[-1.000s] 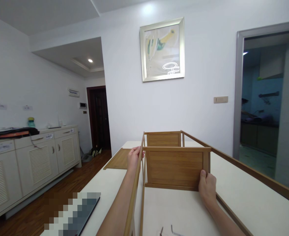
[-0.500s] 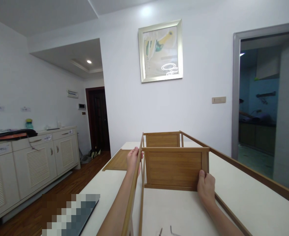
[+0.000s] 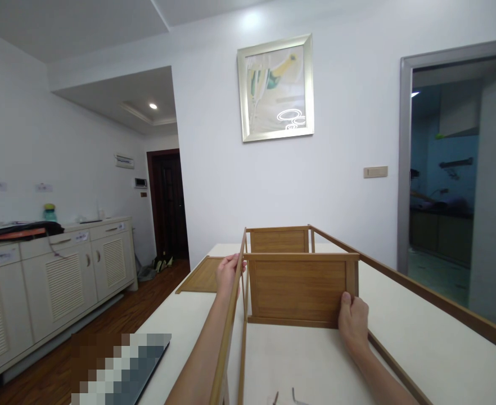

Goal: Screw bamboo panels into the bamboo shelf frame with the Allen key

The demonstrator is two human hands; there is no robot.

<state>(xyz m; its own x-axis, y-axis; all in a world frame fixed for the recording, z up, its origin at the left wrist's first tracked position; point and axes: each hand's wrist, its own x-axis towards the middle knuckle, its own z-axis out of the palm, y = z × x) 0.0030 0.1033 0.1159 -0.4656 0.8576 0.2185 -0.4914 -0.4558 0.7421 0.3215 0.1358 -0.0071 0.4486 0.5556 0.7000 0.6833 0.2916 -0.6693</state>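
Observation:
A bamboo-coloured wooden shelf frame [image 3: 420, 295] lies on the white table [image 3: 433, 360], its long rails running towards me. A wooden cross panel [image 3: 301, 288] stands upright between the rails. My left hand [image 3: 228, 274] grips the left rail at the panel's upper left corner. My right hand [image 3: 352, 322] is closed on the panel's lower right corner, thumb up along its edge. A second panel [image 3: 279, 240] stands at the frame's far end.
A loose wooden panel [image 3: 202, 274] lies flat on the table's far left. Small metal tools [image 3: 292, 395] lie near the front edge. A dark flat object [image 3: 142, 368], partly blurred, sits front left. White cabinets [image 3: 62, 275] line the left wall; a doorway [image 3: 454, 180] opens right.
The view has shifted slightly. Both hands stay in the same grip on the rail and the panel.

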